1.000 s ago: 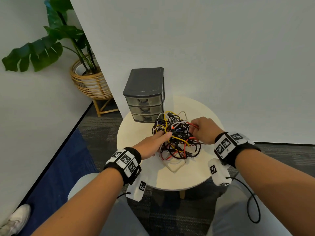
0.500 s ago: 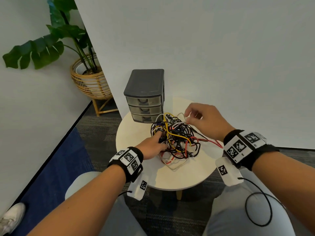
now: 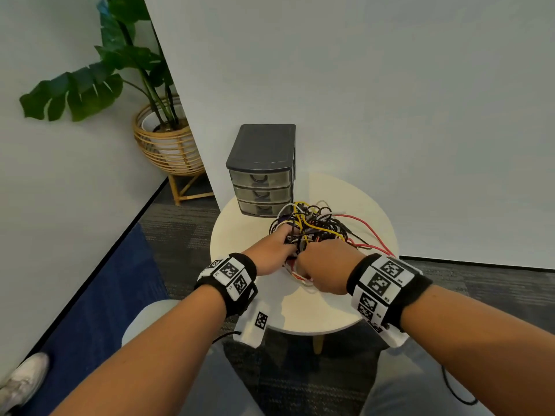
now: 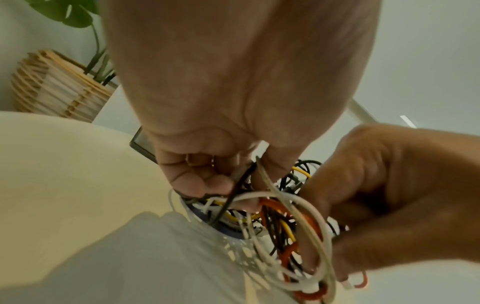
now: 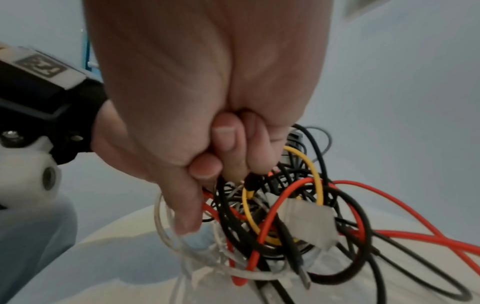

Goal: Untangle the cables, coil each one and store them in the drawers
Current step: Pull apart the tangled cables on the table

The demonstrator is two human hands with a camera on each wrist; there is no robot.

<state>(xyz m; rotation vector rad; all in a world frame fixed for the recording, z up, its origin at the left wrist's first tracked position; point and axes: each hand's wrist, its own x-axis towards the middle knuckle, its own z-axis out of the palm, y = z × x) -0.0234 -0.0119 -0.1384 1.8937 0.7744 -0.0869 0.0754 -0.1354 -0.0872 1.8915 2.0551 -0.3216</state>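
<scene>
A round cream table (image 3: 246, 274) stands against a white wall (image 3: 390, 85). At its far left edge sits a dark grey three-drawer organiser (image 3: 261, 172); all three translucent drawers are pushed in.

Left of the wall panel, on the floor, a monstera plant (image 3: 90, 85) stands in a rattan basket planter (image 3: 168, 148). A blue carpet strip (image 3: 99, 295) runs along the left floor edge, and a white shoe (image 3: 24, 379) shows at the lower left corner.

The cable tangle (image 3: 315, 226) lies on the table just in front of and to the right of the organiser. It mixes black, yellow, red and white strands. One red cable (image 3: 369, 232) trails out of the pile toward the right table edge.

The left hand (image 3: 270, 253) reaches into the near left side of the tangle. In the left wrist view its fingers (image 4: 197, 176) are curled, pinching a black strand and a pale strand against the thumb.

The right hand (image 3: 324, 268) is at the near side of the tangle, just beside the left hand. In the right wrist view its fingers (image 5: 228, 139) are folded into a fist around strands at the top of the pile, with a pale loop around the lowest finger.

Both wrists carry black bands with printed square markers.
</scene>
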